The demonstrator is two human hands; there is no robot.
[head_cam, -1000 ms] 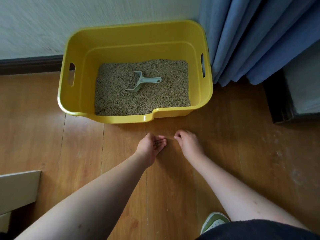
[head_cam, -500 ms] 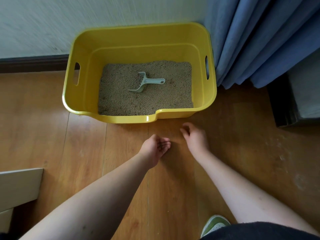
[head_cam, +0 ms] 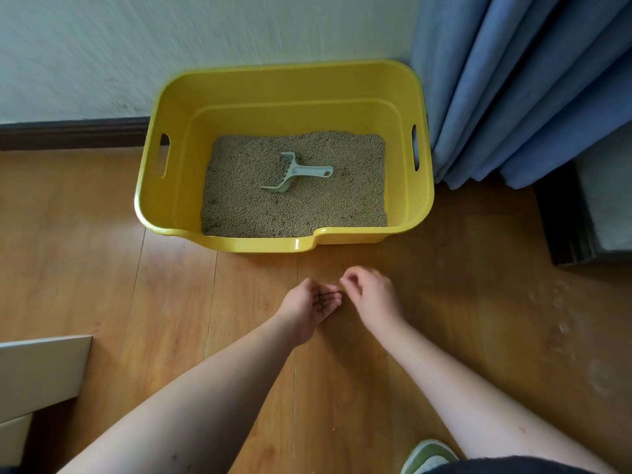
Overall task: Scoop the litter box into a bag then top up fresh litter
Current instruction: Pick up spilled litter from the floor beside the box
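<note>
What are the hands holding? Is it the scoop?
Not the scoop; it lies untouched in the litter. The left hand cups some small dark bits in its palm. The right hand's pinched fingertips: cannot tell.

Open wooden floor (head_cam: 102,241) at 9 o'clock of the yellow litter box (head_cam: 171,186), and a bare strip between its near wall and the left hand (head_cam: 309,307) and right hand (head_cam: 371,295). Open from above; only the scoop (head_cam: 290,176) lying mid-litter. Blocked at 12 o'clock by the wall (head_cam: 171,46), at 3 o'clock by the blue curtain (head_cam: 513,97) touching the rim. Dark furniture base (head_cam: 561,227) at 4 o'clock, pale board (head_cam: 37,371) at 8 o'clock.
</note>
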